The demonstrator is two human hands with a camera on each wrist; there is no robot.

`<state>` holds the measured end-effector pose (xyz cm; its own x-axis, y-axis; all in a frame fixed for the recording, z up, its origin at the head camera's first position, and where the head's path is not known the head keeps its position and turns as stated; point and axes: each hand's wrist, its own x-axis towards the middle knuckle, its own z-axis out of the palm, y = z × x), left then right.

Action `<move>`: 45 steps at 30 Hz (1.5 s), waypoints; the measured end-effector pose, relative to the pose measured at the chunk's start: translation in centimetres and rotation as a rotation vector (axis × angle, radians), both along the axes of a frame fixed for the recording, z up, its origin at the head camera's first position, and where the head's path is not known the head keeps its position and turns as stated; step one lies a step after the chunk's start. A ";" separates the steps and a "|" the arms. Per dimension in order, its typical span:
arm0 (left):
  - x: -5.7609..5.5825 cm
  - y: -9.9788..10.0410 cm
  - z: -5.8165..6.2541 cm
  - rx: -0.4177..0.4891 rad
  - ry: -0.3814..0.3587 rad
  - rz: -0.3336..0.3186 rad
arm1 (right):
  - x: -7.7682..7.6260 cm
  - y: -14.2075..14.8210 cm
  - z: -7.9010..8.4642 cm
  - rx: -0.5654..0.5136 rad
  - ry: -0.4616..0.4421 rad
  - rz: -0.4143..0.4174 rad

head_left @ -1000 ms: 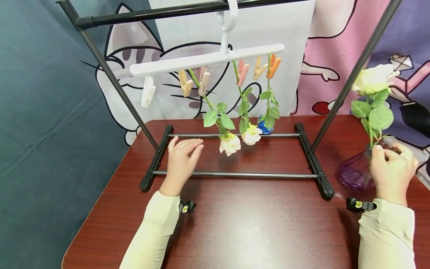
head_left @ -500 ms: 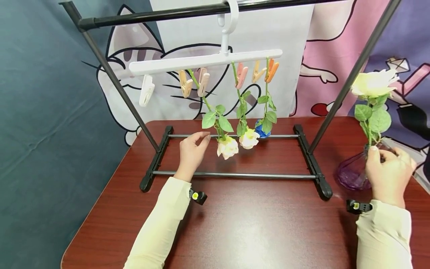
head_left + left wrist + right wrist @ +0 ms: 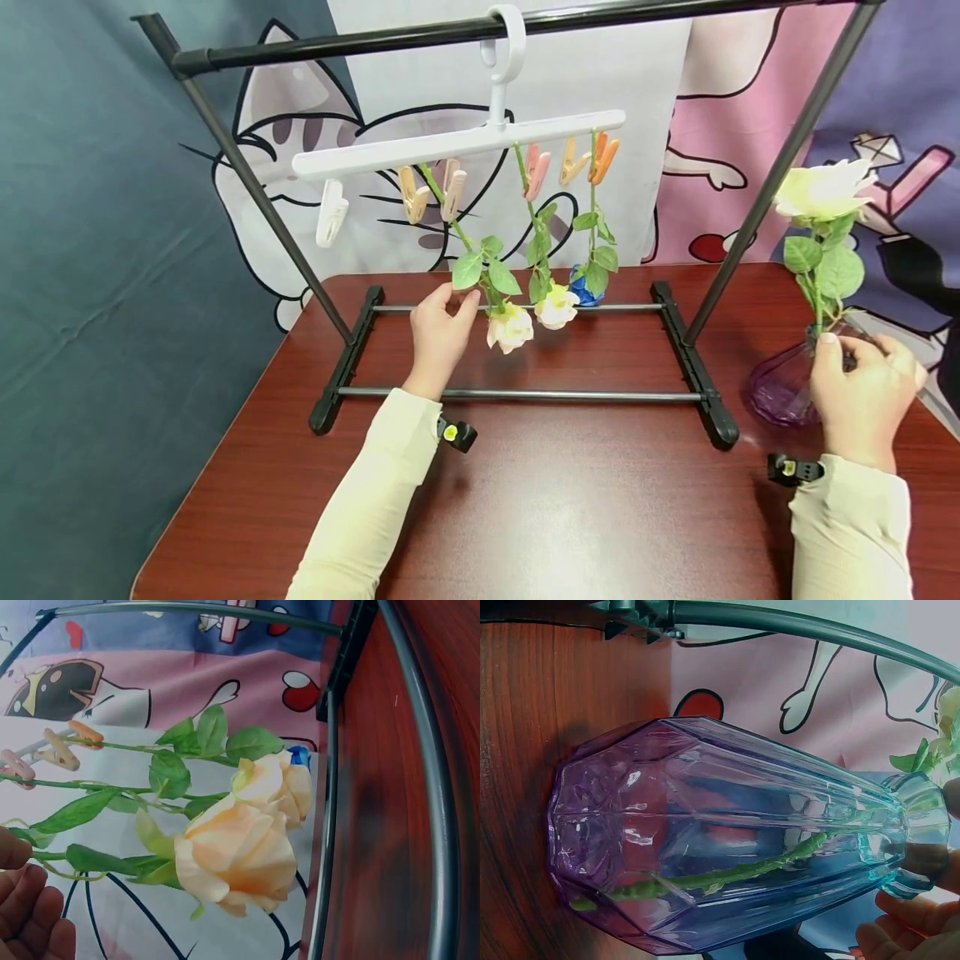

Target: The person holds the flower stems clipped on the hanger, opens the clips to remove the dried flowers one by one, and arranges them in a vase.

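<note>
My left hand (image 3: 440, 333) is beside the leftmost hanging rose (image 3: 511, 327). Its fingers are loosely bent near the green leaves, and in the left wrist view the fingertips (image 3: 26, 896) lie close to the stem; whether they touch it is unclear. Two cream roses, this one and a middle rose (image 3: 557, 307), and a blue rose (image 3: 587, 286) hang upside down from clothespins. My right hand (image 3: 866, 396) grips the neck of a purple-blue glass vase (image 3: 727, 840). A white rose (image 3: 822, 192) rises from it, its green stem (image 3: 757, 866) reaching down inside.
A white hanger (image 3: 457, 146) with several clothespins hangs from the black rack's top bar (image 3: 337, 44). The rack's feet (image 3: 348, 358) and lower rods (image 3: 570, 396) stand on the reddish-brown table (image 3: 570, 500). A printed cloth (image 3: 288, 225) hangs behind.
My left hand has moved right and slightly up, to the leftmost rose's leaves. The right hand stays at the vase; the view has shifted slightly.
</note>
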<state>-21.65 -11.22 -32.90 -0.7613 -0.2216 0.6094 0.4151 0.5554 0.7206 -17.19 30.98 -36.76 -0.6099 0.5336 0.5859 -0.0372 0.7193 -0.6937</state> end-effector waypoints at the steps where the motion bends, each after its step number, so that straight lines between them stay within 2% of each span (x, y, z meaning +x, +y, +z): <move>1: -0.2 0.1 0.0 0.012 -0.007 0.001 | 0.0 0.0 0.0 0.000 0.000 -0.001; 10: -1.9 0.6 -0.5 0.145 -0.030 0.010 | 0.0 -0.2 -0.2 0.031 0.058 0.009; 17: -2.6 0.8 -1.2 0.183 -0.010 -0.026 | 0.1 0.1 -0.3 0.014 0.036 -0.005; 21: -2.7 1.1 -1.3 0.188 0.010 -0.057 | 0.1 0.0 -0.2 0.003 0.057 -0.025; 25: -2.8 1.2 -1.2 0.203 0.030 -0.091 | 0.1 -1.0 0.4 -0.016 0.141 -0.104; 29: -2.9 1.4 -0.9 0.218 0.051 -0.113 | -0.9 -3.6 2.3 0.009 0.315 -0.144; 32: -2.8 1.5 -0.7 0.216 0.062 -0.115 | -1.9 -6.8 4.5 0.055 0.434 -0.030; 35: -2.6 1.5 -0.5 0.203 0.061 -0.104 | -2.6 -10.5 6.5 0.090 0.481 0.173; 42: -2.3 1.5 -0.6 0.160 0.064 -0.066 | -4.6 -18.3 9.6 0.197 0.449 0.651; 45: -2.2 1.6 -0.7 0.152 0.063 -0.061 | -5.7 -20.8 10.8 0.184 0.382 0.846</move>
<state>-23.83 -9.63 -33.58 -0.7372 -0.2698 0.6195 0.4920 0.4141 0.7658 -22.91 10.15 -25.98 -0.5013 -0.1184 0.8571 -0.7979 0.4466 -0.4049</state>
